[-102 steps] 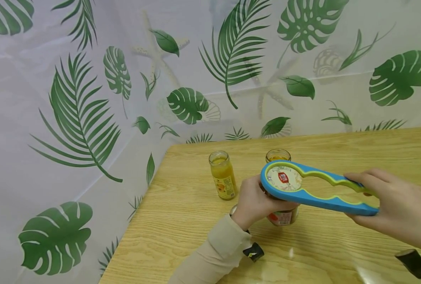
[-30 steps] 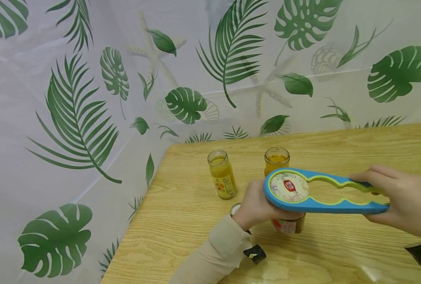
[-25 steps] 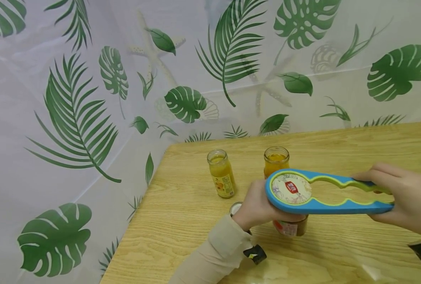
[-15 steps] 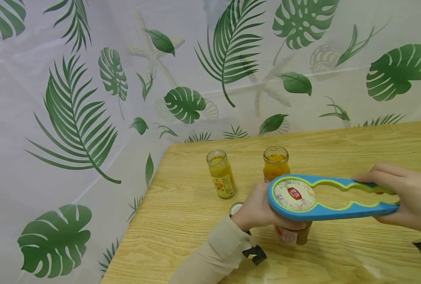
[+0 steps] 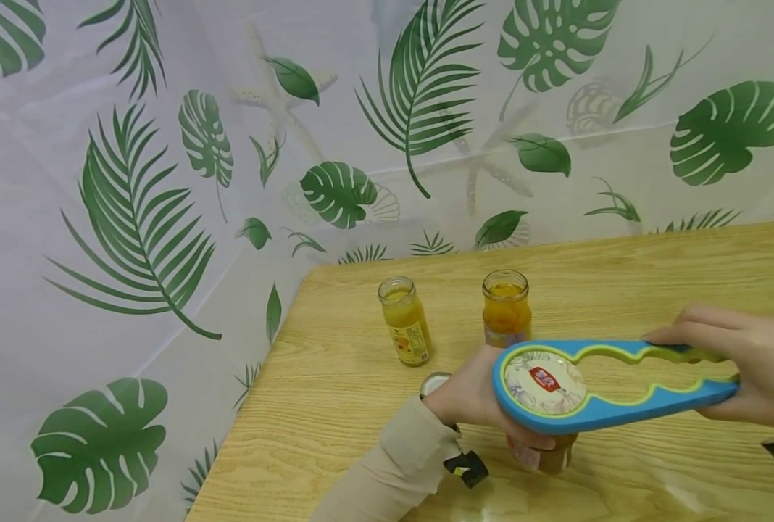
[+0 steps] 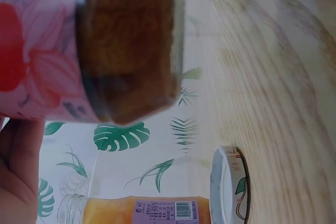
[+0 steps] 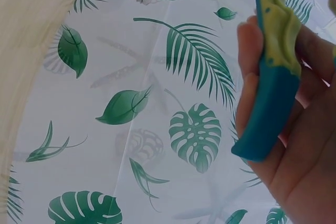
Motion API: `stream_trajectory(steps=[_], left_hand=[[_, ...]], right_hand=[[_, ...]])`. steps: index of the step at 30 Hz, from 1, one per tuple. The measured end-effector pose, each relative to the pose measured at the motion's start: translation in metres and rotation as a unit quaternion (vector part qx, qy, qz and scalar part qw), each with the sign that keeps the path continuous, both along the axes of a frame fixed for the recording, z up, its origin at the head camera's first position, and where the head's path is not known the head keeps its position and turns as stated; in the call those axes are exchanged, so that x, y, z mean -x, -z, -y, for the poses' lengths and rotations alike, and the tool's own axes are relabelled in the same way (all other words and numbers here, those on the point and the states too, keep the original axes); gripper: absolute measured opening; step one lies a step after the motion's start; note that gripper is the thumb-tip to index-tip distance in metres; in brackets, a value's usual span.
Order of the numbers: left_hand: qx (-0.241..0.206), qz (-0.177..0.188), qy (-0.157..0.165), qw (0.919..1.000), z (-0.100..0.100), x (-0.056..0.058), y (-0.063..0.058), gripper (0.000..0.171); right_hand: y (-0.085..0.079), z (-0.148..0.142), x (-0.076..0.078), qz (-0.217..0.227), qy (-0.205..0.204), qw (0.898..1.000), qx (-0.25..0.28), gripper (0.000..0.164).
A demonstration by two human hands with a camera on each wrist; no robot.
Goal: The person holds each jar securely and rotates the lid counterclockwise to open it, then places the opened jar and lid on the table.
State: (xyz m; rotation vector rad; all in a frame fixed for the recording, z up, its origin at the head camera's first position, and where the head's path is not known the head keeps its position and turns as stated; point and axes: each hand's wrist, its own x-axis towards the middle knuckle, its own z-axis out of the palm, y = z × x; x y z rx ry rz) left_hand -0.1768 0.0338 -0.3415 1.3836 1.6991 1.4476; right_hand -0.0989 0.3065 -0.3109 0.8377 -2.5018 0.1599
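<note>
A glass jar [image 5: 555,458] with a pink label and brown contents is gripped by my left hand [image 5: 472,397]. In the left wrist view, the jar's base [image 6: 136,51] stands apart from the tabletop. A blue and lime-green jar opener [image 5: 622,416] fits around its printed lid [image 5: 556,391], which carries a red emblem. My right hand [image 5: 752,359] grips the opener's far end; the right wrist view shows fingers curled around the handle [image 7: 273,87]. Most of the jar is hidden under the opener and my left hand.
Two lidless jars stand behind: one with yellow contents [image 5: 406,322], one with orange contents [image 5: 507,313]. A loose lid [image 5: 434,384] lies beside my left wrist, partly hidden in the head view. Leaf-patterned sheeting [image 5: 335,130] rises behind the wooden table [image 5: 335,406].
The jar, opener and both hands have shifted toward me and slightly right. The opener's handle, which sloped down to the right, now angles slightly upward. The orange-filled jar shows more fully.
</note>
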Motion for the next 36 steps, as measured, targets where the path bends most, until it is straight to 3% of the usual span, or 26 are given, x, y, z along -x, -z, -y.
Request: stream_trajectory(steps=[8, 15, 22, 25, 29, 32, 36], left_hand=[[0.019, -0.054, 0.031, 0.9979, 0.003, -0.005, -0.013, 0.063], [0.035, -0.072, 0.038, 0.9961, 0.002, 0.000, -0.003, 0.065], [0.031, -0.055, 0.030, 0.9975, 0.002, -0.003, -0.009, 0.066], [0.022, -0.033, 0.030, 0.9988, 0.001, 0.000, -0.005, 0.069], [-0.022, -0.016, 0.026, 0.9993, -0.002, 0.004, 0.002, 0.075], [-0.043, -0.017, 0.014, 0.9988, -0.002, 0.005, 0.005, 0.076], [-0.023, -0.033, -0.024, 0.9989, 0.000, 0.004, 0.005, 0.068]], right_hand=[[0.003, -0.002, 0.001, 0.005, -0.015, 1.000, 0.009, 0.066], [0.003, -0.001, 0.000, 0.014, -0.014, 1.000, 0.022, 0.070], [0.002, -0.002, 0.001, 0.023, -0.013, 0.999, 0.019, 0.069], [0.002, -0.002, 0.002, 0.026, -0.010, 1.000, 0.015, 0.068], [0.002, -0.004, 0.002, 0.019, -0.001, 1.000, 0.016, 0.068], [0.003, -0.005, 0.003, 0.008, -0.004, 1.000, 0.030, 0.064], [0.003, -0.006, 0.003, 0.004, -0.006, 0.999, 0.048, 0.056]])
